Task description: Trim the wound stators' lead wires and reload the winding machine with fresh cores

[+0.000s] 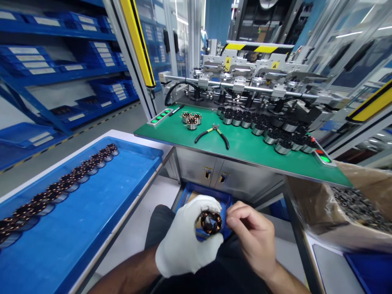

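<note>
My left hand (190, 237), in a white glove, grips a motor stator (210, 223) with copper windings, its round opening turned up toward me. Close by on the right is my bare right hand (254, 232), thumb and forefinger pinched together beside the stator's edge. Whatever those fingertips hold, if anything, is too small to make out. Cutting pliers (215, 130) with black and yellow handles lie spread on the green worktop (239, 147). Left of them stands a small group of wound stators (192, 121) with loose wire ends.
A blue tray (82, 220) on the left holds rows of wound stators (61, 188). Black-topped stator cores (260, 124) crowd the worktop's right side before a winding machine (245, 77). A lined cardboard box (361, 212) of metal parts stands right; blue shelves (61, 73) rise left.
</note>
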`<state>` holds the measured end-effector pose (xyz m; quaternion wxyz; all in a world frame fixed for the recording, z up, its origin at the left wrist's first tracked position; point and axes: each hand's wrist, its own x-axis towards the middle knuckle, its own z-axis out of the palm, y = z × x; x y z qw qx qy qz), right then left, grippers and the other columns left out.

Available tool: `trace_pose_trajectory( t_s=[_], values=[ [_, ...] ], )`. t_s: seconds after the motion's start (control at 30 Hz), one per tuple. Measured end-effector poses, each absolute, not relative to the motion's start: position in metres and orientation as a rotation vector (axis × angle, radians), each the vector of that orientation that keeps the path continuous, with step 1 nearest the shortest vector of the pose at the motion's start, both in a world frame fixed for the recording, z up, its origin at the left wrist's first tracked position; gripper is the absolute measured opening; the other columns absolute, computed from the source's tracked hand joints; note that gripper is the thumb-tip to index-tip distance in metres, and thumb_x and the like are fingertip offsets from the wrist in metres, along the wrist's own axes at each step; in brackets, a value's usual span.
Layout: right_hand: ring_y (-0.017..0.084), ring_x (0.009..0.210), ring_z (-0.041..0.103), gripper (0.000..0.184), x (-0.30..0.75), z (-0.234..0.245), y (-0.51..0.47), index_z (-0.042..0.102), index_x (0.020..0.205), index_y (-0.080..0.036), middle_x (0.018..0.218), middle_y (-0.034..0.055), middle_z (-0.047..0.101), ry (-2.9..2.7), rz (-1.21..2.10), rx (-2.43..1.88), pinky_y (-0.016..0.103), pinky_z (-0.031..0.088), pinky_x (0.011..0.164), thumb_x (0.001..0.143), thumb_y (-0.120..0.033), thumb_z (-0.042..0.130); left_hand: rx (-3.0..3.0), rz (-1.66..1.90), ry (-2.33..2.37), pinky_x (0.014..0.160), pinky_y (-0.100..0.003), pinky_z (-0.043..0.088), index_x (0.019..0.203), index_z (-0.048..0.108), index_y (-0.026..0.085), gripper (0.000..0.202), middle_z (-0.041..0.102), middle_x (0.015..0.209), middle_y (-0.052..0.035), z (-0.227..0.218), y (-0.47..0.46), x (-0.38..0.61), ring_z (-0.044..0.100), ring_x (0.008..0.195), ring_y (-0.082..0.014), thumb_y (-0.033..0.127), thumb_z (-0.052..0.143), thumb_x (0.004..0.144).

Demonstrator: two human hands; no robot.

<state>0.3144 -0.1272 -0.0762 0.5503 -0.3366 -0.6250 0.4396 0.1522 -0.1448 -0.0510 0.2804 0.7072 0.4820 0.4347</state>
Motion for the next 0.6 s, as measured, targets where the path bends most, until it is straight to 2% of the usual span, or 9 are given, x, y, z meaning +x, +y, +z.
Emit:
trace_pose_trajectory(
  t_s=[0.07, 0.13, 0.27, 0.37, 0.43, 0.6],
  values=[
    [0.01, 0.065, 0.059, 0.014, 0.316, -0.074, -0.128, 0.062, 0.074, -0.018, 0.068, -0.0006, 0.063, -1.558, 0.924, -0.763, 0.022, 0.047, 0.062, 0.087, -0.015, 0.064, 1.881, 1.163, 1.26, 0.064, -0.026, 0.052, 0.08, 0.053, 0.022, 0.024, 0.059, 0.074, 0.0022, -0.052, -0.144, 0.152, 0.058, 0.065, -0.0135, 0.007, 0.058, 0.062],
    [0.01, 0.065, 0.059, 0.013, 0.318, -0.073, -0.127, 0.063, 0.078, -0.019, 0.07, -0.0008, 0.062, -1.555, 0.931, -0.744, 0.022, 0.047, 0.061, 0.091, -0.016, 0.06, 1.844, 1.168, 1.221, 0.064, -0.027, 0.053, 0.079, 0.053, 0.022, 0.024, 0.061, 0.074, 0.0011, -0.051, -0.143, 0.151, 0.06, 0.066, -0.0151, 0.007, 0.058, 0.061],
    [0.012, 0.071, 0.06, 0.012, 0.321, -0.071, -0.121, 0.067, 0.098, -0.021, 0.078, 0.0015, 0.062, -1.547, 0.973, -0.796, 0.023, 0.049, 0.062, 0.093, -0.02, 0.056, 1.802, 1.211, 1.233, 0.076, -0.035, 0.058, 0.086, 0.057, 0.023, 0.028, 0.069, 0.086, -0.0031, -0.045, -0.141, 0.147, 0.066, 0.082, -0.0223, 0.01, 0.061, 0.061],
    [0.013, 0.073, 0.06, 0.007, 0.322, -0.066, -0.12, 0.067, 0.089, -0.02, 0.077, 0.002, 0.063, -1.684, 0.923, -0.762, 0.025, 0.049, 0.065, 0.089, -0.015, 0.061, 1.808, 1.232, 1.242, 0.079, -0.037, 0.059, 0.086, 0.06, 0.024, 0.024, 0.069, 0.088, -0.0038, -0.043, -0.141, 0.146, 0.067, 0.082, -0.0232, 0.015, 0.062, 0.063],
    [0.013, 0.069, 0.059, 0.013, 0.321, -0.064, -0.124, 0.065, 0.08, -0.019, 0.073, 0.0016, 0.062, -1.696, 0.85, -0.759, 0.025, 0.048, 0.063, 0.088, -0.01, 0.06, 1.802, 1.234, 1.231, 0.077, -0.036, 0.059, 0.084, 0.06, 0.023, 0.023, 0.069, 0.085, -0.0031, -0.043, -0.142, 0.147, 0.067, 0.079, -0.0222, 0.014, 0.062, 0.063],
    [0.015, 0.068, 0.06, 0.026, 0.317, -0.069, -0.144, 0.066, 0.092, -0.019, 0.074, 0.0032, 0.062, -1.662, 0.619, -0.65, 0.03, 0.05, 0.062, 0.08, 0.002, 0.057, 1.761, 1.245, 1.24, 0.068, -0.031, 0.059, 0.086, 0.061, 0.023, 0.024, 0.068, 0.081, -0.0022, -0.043, -0.146, 0.153, 0.066, 0.072, -0.0196, 0.01, 0.06, 0.066]
  ],
)
